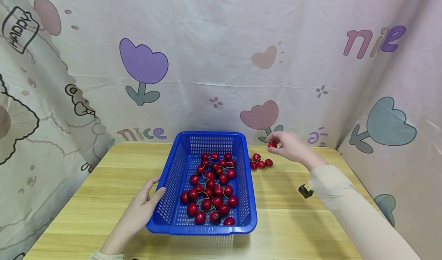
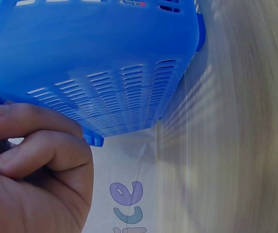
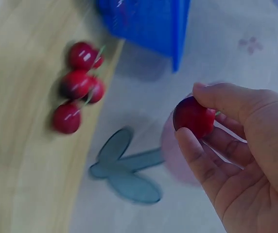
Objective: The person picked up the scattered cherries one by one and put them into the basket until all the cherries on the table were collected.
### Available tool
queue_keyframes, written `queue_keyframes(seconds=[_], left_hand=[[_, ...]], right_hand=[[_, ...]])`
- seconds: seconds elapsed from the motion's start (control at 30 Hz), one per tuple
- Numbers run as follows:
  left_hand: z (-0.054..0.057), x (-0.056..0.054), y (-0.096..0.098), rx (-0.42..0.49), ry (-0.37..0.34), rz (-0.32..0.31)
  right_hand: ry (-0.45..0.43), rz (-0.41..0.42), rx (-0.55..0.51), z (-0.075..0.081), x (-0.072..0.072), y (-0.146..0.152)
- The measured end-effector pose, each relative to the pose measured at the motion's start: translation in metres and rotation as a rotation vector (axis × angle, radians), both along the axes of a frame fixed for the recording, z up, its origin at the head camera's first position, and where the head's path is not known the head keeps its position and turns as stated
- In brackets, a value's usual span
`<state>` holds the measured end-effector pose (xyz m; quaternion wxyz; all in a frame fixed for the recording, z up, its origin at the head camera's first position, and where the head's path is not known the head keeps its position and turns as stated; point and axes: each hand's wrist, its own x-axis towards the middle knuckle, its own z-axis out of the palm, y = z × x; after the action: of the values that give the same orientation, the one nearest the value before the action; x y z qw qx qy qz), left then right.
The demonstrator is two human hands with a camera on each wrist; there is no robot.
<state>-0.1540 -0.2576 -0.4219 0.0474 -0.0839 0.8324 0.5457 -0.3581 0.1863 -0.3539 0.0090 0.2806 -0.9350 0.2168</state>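
A blue plastic basket (image 1: 203,229) with slotted walls stands mid-table, holding many red cherries (image 1: 210,184) with green stems. At its left side, my left hand (image 1: 139,208) grips the rim, thumb against the edge. The left wrist view shows the curled fingers (image 2: 42,145) beside the basket wall (image 2: 105,58). My right hand (image 1: 291,147) pinches one cherry (image 3: 193,116) between thumb and fingertips, raised over the table's back right. Below that hand, several loose cherries (image 1: 261,163) lie against the basket's right side; they show larger in the right wrist view.
The wooden table (image 1: 286,221) carries the basket and loose cherries. A patterned curtain (image 1: 207,99) hangs right behind the table's back edge and along both sides. A small black object with a yellow mark (image 1: 305,191) sits at the right wrist.
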Motion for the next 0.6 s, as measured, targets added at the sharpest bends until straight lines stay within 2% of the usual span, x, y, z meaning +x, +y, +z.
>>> queue_keyframes(seconds=[0.3, 0.43, 0.6], left_hand=[[0.002, 0.001, 0.0, -0.018, 0.0, 0.004], [0.002, 0.001, 0.0, -0.031, -0.003, 0.008], [0.001, 0.0, 0.0, -0.04, -0.002, 0.008]], right_hand=[[-0.025, 0.149, -0.037, 0.031, 0.011, -0.064], [0.001, 0.225, 0.019, 0.037, 0.016, -0.096], [-0.023, 0.32, 0.109, 0.036, 0.021, -0.138]])
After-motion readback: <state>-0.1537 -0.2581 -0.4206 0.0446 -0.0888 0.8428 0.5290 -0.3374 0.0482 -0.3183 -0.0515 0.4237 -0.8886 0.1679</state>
